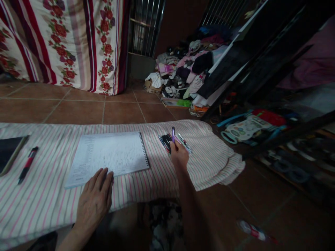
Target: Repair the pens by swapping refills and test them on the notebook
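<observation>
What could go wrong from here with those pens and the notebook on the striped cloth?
The loose bunch of pens lies on rumpled striped cloth near its edge, so a knock from the right hand might send one rolling onto the tile floor. The spiral notebook sits on that same soft cloth, so pressure from the left hand at its lower edge could drag the fabric and shift the notebook.

One left hand, one right hand, one spiral notebook, one red pen and one purple pen on one striped cloth. More pens lie right, too tightly bunched to count.
</observation>
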{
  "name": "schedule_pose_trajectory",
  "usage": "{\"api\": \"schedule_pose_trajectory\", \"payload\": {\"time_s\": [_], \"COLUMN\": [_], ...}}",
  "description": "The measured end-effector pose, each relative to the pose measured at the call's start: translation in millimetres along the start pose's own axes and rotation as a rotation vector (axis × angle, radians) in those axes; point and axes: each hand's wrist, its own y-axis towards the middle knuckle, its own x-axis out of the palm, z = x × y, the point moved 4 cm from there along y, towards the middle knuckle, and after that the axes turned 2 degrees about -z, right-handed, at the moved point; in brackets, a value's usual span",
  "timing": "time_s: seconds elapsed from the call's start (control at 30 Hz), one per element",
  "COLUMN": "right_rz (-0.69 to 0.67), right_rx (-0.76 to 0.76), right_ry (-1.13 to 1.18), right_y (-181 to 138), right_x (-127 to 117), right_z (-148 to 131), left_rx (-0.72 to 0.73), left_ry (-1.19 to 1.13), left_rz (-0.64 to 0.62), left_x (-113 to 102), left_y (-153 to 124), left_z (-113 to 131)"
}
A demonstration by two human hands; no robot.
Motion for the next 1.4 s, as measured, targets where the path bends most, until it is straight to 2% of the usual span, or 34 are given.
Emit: {"api": "schedule_pose_trajectory", "payload": {"time_s": [0.13,0.3,0.6,1.0,1.4], "right_rz": [-0.04,-0.152,-0.27,-0.34,-0.382], "right_rx": [-0.019,-0.04,0.009,-0.038,-0.088], "right_ry": [-0.129,-0.277,-0.379,-0.406,-0.436], "right_y": [3,17,39,49,49], "right_x": [-10,-11,-9,6,6], "right_z": [13,24,48,52,55], "left_rx": [0.006,0.013,0.033,0.055,0.043], "left_ry": [-0.018,-0.032,-0.004,0.009,-0.01], "left_rz": [0.006,0.013,0.021,0.043,0.001], "left_x": [-1,-2,1,-2,3], "left_y": [-1,-1,-2,0,-3], "left_z": [0,-1,-1,1,-1]}}
